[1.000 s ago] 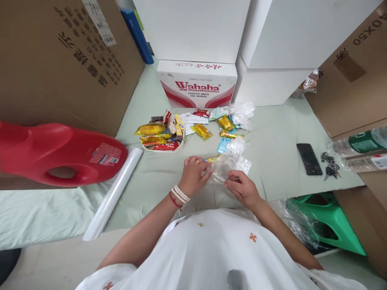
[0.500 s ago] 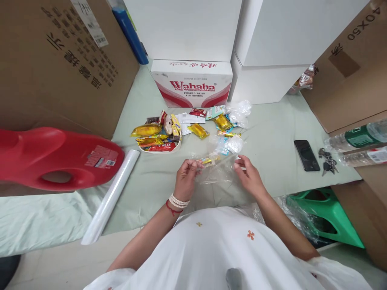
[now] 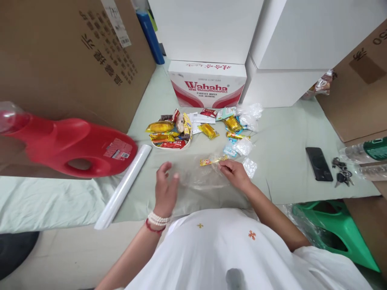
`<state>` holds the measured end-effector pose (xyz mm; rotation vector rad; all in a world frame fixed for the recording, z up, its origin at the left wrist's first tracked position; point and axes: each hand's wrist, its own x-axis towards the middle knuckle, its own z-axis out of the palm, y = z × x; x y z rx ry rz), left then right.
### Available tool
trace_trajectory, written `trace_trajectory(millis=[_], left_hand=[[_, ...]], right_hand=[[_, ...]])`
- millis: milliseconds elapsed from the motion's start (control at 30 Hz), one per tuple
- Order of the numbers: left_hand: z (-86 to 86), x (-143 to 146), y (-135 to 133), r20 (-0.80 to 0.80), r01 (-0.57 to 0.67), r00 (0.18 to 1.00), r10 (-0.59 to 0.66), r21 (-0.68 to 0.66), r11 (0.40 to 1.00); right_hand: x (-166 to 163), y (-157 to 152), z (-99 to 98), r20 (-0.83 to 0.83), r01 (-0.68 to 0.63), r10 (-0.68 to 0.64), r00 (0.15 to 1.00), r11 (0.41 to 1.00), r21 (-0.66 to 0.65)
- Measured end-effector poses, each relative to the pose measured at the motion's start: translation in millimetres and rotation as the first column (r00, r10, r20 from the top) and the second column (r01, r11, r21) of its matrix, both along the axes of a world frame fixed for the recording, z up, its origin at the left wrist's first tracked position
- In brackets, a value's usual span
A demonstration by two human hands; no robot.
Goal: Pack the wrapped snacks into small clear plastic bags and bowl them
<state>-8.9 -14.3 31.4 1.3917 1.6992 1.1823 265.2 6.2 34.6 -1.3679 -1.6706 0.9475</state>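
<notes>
My left hand (image 3: 167, 187) is raised with its fingers apart, holding nothing, beside the left end of a clear plastic bag (image 3: 199, 181). My right hand (image 3: 235, 174) pinches the bag's right side. A slim yellow snack packet (image 3: 209, 162) lies at the bag's upper edge, one end against my right fingertips; whether they grip it too is unclear. Beyond my left hand stands a white-rimmed bowl (image 3: 183, 147) heaped with wrapped snacks (image 3: 161, 127). Close to my right hand are a small clear wrapper (image 3: 250, 167) and blue-and-white packets (image 3: 231, 148).
More snack packets (image 3: 208, 131) and a crumpled bag (image 3: 251, 116) lie before the Wahaha box (image 3: 208, 86). At left are a red jug (image 3: 84, 149) and a white roll (image 3: 123, 187). A phone (image 3: 319, 164), keys (image 3: 343, 175) and bottles (image 3: 375, 150) lie at right.
My left hand has let go of the bag and moved left, its fingers opening. My right hand has shifted left onto the bag near the yellow packet. The view has turned slightly left.
</notes>
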Motion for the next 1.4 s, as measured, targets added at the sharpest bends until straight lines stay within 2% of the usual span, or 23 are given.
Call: trace_trajectory(millis=[67, 100, 167, 233, 300, 367, 433, 533, 600, 667, 700, 733, 767, 833, 900, 967, 1033, 1133, 1167, 1200, 1233, 1300, 1400], left_hand=[[5.5, 25, 23, -0.163, 0.095, 0.983, -0.087, 0.041, 0.995], [5.9, 38, 34, -0.189, 0.145, 0.972, -0.137, 0.028, 0.989], [1.9, 59, 53, -0.074, 0.244, 0.965, -0.25, -0.073, 0.967], [-7.1, 67, 60, 0.088, 0.272, 0.961, -0.26, -0.175, 0.946], [-17.8, 63, 56, 0.167, 0.217, 0.969, -0.182, -0.222, 0.951], [-26.7, 50, 45, 0.171, 0.117, 0.982, -0.078, -0.23, 0.966], [-31.9, 35, 32, 0.154, 0.012, 0.988, 0.029, -0.256, 0.967], [-32.4, 21, 16, 0.049, -0.106, 0.991, 0.124, -0.264, 0.959], [-29.5, 20, 8, -0.091, -0.182, 0.981, 0.17, -0.14, 0.973], [-26.6, 24, 2, -0.264, -0.192, 0.942, 0.209, 0.089, 0.977], [-25.7, 27, -1, -0.344, -0.122, 0.921, 0.184, 0.194, 0.973], [-25.5, 30, -3, -0.423, 0.008, 0.9, 0.104, 0.254, 0.967], [-26.1, 32, -5, -0.496, 0.178, 0.868, -0.027, 0.26, 0.949], [-29.4, 32, -7, -0.596, 0.485, 0.739, -0.314, 0.146, 0.862], [-34.5, 27, -8, -0.645, 0.599, 0.612, -0.457, 0.002, 0.801], [-39.5, 19, -10, -0.69, 0.598, 0.533, -0.49, -0.103, 0.795], [-42.9, 12, -13, -0.719, 0.608, 0.464, -0.518, -0.167, 0.776], [-44.4, 7, -17, -0.725, 0.639, 0.406, -0.556, -0.209, 0.74], [-44.4, 6, -17, -0.724, 0.645, 0.4, -0.562, -0.213, 0.734], [-44.4, 6, -18, -0.723, 0.648, 0.396, -0.566, -0.216, 0.73], [-44.5, 6, -18, -0.723, 0.651, 0.392, -0.568, -0.218, 0.727], [-45.1, 5, -17, -0.726, 0.656, 0.384, -0.571, -0.221, 0.722], [-46.3, 3, -16, -0.73, 0.656, 0.376, -0.571, -0.226, 0.72]], right_hand=[[0, -5, 4.5, 0.048, -0.082, 0.08, 0.996, 0.995, 0.059], [1, -8, 6.2, 0.066, -0.106, 0.101, 0.993, 0.992, 0.074], [9, -17, 7.9, 0.087, -0.092, 0.086, 0.993, 0.993, 0.077], [23, -31, 6.3, 0.063, 0.017, -0.02, 0.998, 0.999, 0.042], [38, -48, 1.2, -0.005, 0.193, -0.194, 0.981, 0.979, -0.06], [50, -66, -6.2, -0.08, 0.337, -0.359, 0.93, 0.918, -0.211], [56, -82, -14.2, -0.134, 0.397, -0.463, 0.876, 0.85, -0.346], [54, -98, -24.4, -0.166, 0.419, -0.525, 0.835, 0.801, -0.427], [50, -102, -28.9, -0.14, 0.43, -0.523, 0.841, 0.802, -0.414], [45, -103, -31.7, -0.06, 0.441, -0.487, 0.871, 0.831, -0.34], [44, -103, -32.7, -0.008, 0.442, -0.463, 0.886, 0.851, -0.285], [43, -104, -33.4, 0.044, 0.436, -0.438, 0.898, 0.87, -0.229], [43, -105, -34.0, 0.091, 0.429, -0.419, 0.903, 0.885, -0.18], [50, -110, -33.6, 0.168, 0.419, -0.395, 0.903, 0.898, -0.138], [67, -116, -28.1, 0.223, 0.378, -0.335, 0.916, 0.905, -0.195], [91, -117, -13.2, 0.258, 0.283, -0.211, 0.943, 0.916, -0.284], [112, -104, 11.8, 0.324, 0.242, -0.153, 0.934, 0.936, -0.255], [107, -57, 53.3, 0.478, 0.296, -0.312, 0.821, 0.949, 0.11], [91, -35, 62.8, 0.495, 0.222, -0.293, 0.818, 0.955, 0.198], [68, -12, 68.2, 0.503, 0.093, -0.207, 0.839, 0.966, 0.241], [41, 12, 69.1, 0.524, -0.063, -0.081, 0.848, 0.966, 0.25], [-20, 56, 58.4, 0.606, -0.309, 0.122, 0.786, 0.927, 0.214], [-94, 108, 25.9, 0.739, -0.445, 0.195, 0.644, 0.882, 0.155]])
